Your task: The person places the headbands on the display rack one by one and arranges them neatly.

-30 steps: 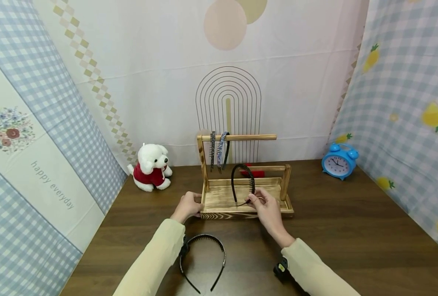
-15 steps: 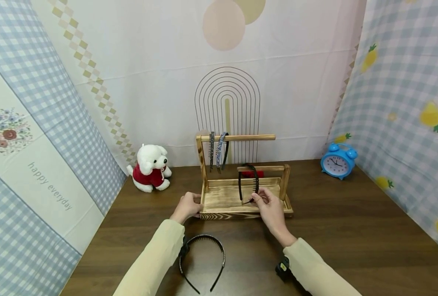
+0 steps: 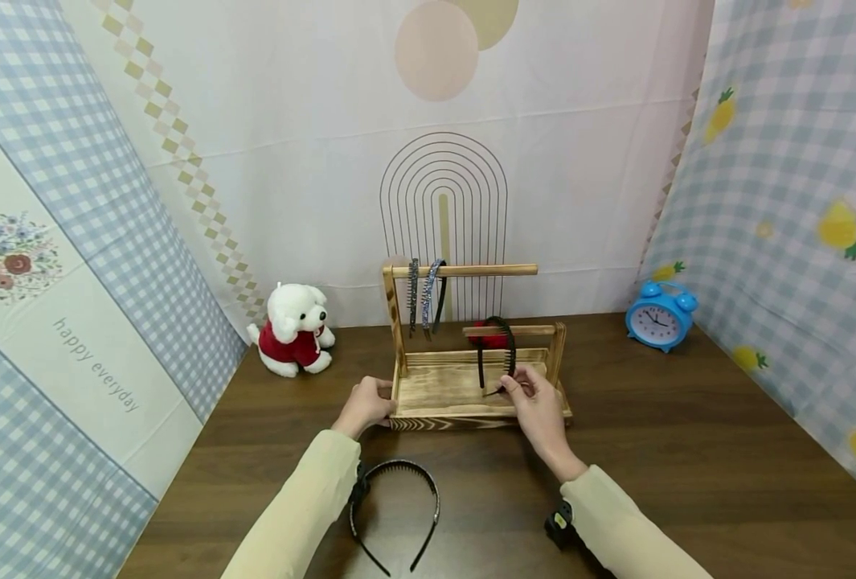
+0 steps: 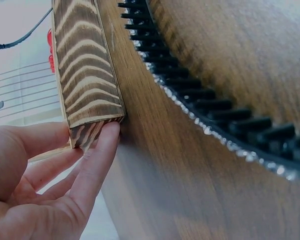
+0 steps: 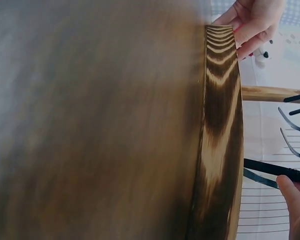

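Note:
In the head view my right hand (image 3: 541, 410) pinches one end of a black toothed headband (image 3: 511, 354). The headband stands upright, its arch just above the lower bar (image 3: 531, 330) of a wooden rack (image 3: 435, 422). My left hand (image 3: 365, 406) grips the left front corner of the rack's tray, thumb and fingers on either side in the left wrist view. Two glittery headbands, one dark (image 3: 413, 293) and one bluish (image 3: 430, 297), hang on the upper bar (image 3: 500, 270). Another headband with sparkling trim (image 4: 190, 110) lies on the table before the rack.
Behind the lower bar shows a red object (image 3: 495, 341), partly hidden. A white toy dog (image 3: 297, 330) in a red top sits left of the rack. At the back right stands a blue alarm clock (image 3: 661, 318). Patterned cloths surround the brown table (image 3: 652, 450).
My right hand has carried the black headband to the right, along the lower bar from near its free end. The left hand keeps its grip on the rack's corner.

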`<state>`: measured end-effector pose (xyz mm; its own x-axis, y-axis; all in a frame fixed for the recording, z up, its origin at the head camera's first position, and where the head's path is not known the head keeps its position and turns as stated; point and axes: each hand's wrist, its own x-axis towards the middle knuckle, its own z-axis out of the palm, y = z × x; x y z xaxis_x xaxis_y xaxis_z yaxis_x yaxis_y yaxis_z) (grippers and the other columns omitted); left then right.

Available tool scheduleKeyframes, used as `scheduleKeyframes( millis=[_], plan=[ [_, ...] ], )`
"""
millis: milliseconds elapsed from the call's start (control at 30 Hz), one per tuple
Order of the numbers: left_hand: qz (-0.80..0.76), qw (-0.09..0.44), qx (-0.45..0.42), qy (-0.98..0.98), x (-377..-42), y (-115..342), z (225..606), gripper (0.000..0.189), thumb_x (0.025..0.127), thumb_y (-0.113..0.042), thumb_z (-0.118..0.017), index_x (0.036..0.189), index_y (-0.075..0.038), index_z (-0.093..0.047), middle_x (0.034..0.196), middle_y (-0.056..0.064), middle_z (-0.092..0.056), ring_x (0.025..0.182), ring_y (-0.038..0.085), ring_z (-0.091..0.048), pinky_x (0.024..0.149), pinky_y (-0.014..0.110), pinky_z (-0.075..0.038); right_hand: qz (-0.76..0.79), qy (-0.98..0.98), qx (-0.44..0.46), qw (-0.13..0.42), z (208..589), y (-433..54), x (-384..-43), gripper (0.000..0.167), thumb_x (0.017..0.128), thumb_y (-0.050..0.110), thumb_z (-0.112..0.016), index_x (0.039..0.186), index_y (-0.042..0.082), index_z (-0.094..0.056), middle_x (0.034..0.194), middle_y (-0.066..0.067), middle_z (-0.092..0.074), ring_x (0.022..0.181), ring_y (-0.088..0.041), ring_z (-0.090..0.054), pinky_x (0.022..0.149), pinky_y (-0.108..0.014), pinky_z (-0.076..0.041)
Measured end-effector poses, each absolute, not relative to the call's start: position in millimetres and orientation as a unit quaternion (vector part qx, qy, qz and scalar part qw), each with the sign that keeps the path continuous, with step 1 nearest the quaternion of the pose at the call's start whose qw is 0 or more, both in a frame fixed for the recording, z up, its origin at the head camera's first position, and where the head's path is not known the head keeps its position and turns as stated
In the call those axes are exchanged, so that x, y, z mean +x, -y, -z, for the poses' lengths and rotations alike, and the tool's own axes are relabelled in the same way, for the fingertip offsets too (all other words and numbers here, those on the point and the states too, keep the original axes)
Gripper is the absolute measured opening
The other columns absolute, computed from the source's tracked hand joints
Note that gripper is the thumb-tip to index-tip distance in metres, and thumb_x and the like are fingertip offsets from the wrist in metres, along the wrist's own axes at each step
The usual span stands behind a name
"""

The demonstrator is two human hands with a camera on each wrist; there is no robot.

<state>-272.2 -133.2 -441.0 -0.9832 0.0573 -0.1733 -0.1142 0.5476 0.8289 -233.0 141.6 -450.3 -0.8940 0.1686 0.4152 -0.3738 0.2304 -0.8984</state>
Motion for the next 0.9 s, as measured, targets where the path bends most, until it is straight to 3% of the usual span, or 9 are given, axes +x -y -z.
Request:
scheduleKeyframes(
  millis=[133,367,600,900],
  plan=[
    [-0.474,0.091,-0.016,-0.876,-272.6,132.8,440.7,0.043,0.089,0.004,-0.062,0.131,0.009,-0.057,0.11,0.027,-0.069,0.081,0.027,-0.072,0.059,0.035,-0.062,-0.598,0.763,0.062,0.236,450.3,-146.6,-232.3,0.017,0.092,0.015,-0.067,0.096,-0.001,-0.067,0.089,-0.019,-0.072,0.076,-0.02,-0.073,0.069,-0.028,-0.061],
    [-0.475,0.094,-0.022,-0.875,-273.5,132.3,441.9,0.042,0.09,0.003,-0.061,0.132,0.009,-0.056,0.11,0.027,-0.069,0.082,0.027,-0.072,0.061,0.035,-0.062,-0.566,0.781,0.052,0.258,449.8,-153.5,-232.6,0.014,0.092,0.019,-0.068,0.092,0.004,-0.066,0.087,-0.011,-0.074,0.076,-0.022,-0.073,0.064,-0.012,-0.055],
    [-0.476,0.095,-0.021,-0.874,-274.1,133.3,443.8,0.043,0.09,0.003,-0.061,0.132,0.01,-0.056,0.113,0.028,-0.067,0.086,0.029,-0.072,0.061,0.036,-0.062,-0.559,0.781,0.045,0.276,452.6,-159.6,-236.5,0.014,0.091,0.016,-0.069,0.09,0.003,-0.065,0.085,-0.012,-0.074,0.076,-0.023,-0.073,0.065,-0.011,-0.055],
    [-0.478,0.094,-0.017,-0.873,-273.1,133.5,442.2,0.042,0.09,0.002,-0.061,0.132,0.009,-0.056,0.113,0.028,-0.068,0.085,0.028,-0.072,0.061,0.035,-0.062,-0.527,0.799,0.017,0.289,452.3,-171.0,-237.1,0.011,0.092,0.015,-0.069,0.09,0.004,-0.065,0.086,-0.011,-0.075,0.074,-0.025,-0.072,0.056,-0.01,-0.047]
  ],
)
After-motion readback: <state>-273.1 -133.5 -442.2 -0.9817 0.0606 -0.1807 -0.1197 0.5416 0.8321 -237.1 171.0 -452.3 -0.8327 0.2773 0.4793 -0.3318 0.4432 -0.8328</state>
